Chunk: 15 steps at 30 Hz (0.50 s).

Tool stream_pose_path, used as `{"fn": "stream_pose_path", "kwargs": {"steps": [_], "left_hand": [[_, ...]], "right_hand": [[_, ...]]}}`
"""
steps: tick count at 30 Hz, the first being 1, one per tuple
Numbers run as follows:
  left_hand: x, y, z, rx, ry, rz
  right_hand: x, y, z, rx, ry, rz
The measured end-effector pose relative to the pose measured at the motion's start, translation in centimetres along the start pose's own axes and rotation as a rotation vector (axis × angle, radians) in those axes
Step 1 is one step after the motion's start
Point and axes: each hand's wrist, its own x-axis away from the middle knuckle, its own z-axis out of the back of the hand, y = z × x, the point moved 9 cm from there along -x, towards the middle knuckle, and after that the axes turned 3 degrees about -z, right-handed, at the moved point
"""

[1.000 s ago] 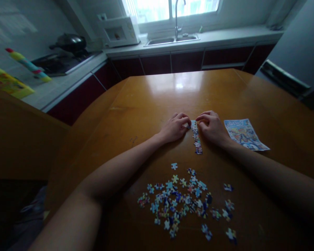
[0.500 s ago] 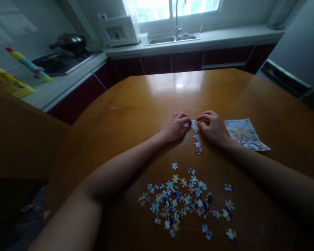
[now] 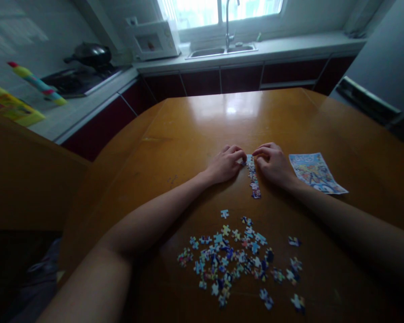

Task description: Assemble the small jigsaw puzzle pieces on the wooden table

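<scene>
Fingertips of our left hand (image 3: 226, 164) and right hand (image 3: 273, 164) close on the far end of the narrow colourful strip of joined cardboard puzzle pieces (image 3: 253, 180), which lies flat on the glossy brown wooden table (image 3: 222, 116); uneven pressure, we judge, could buckle it apart.

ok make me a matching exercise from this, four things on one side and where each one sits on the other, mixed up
1 strip of joined pieces
2 loose pieces
3 picture sheet
4 microwave

A on the counter, left of the sink
B between the left hand and right hand
C on the table, right of the right hand
D scattered on the table nearest the person

Pairs: 1-B, 2-D, 3-C, 4-A
</scene>
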Motion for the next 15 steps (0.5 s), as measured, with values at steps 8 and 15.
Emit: {"fn": "stream_pose_path", "kwargs": {"steps": [8,15], "left_hand": [[-0.09,-0.8,0.46,0.066,0.076,0.068],[-0.13,-0.46,0.34,0.024,0.059,0.045]], "right_hand": [[-0.09,0.3,-0.21,-0.013,-0.007,0.012],[-0.04,0.13,-0.11,-0.008,0.003,0.015]]}}
